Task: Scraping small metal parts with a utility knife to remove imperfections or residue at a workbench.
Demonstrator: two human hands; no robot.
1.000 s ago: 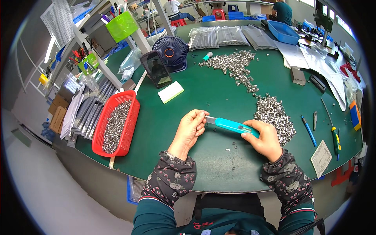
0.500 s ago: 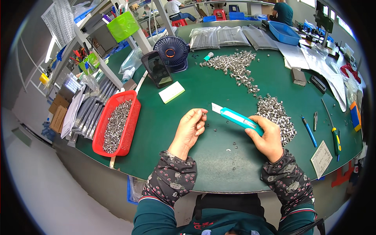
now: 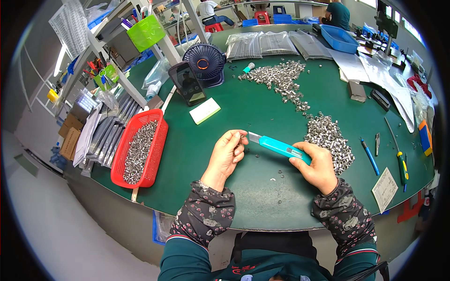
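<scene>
While the red basket (image 3: pixel 161 140) holds a heap of small metal rings (image 3: pixel 140 152) and the green holder (image 3: pixel 146 33) beyond it carries pens (image 3: pixel 125 22), the left hand (image 3: pixel 227 154) pinches a mostly hidden metal piece (image 3: pixel 242 137), likely another ring; it should be light, hard and slippery, best held by its outer wall. Just beside it sits the blade (image 3: pixel 254 137) of the teal utility knife (image 3: pixel 281 148), stiff and presumably light, safest taken by its handle, where the right hand (image 3: pixel 318 165) grips it. Farther right, what the blue tray (image 3: pixel 340 40) holds is too distant to tell.

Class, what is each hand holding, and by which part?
The right hand grips the teal knife by the handle's rear end; the left hand pinches a small metal piece, where exactly is unclear.
</scene>
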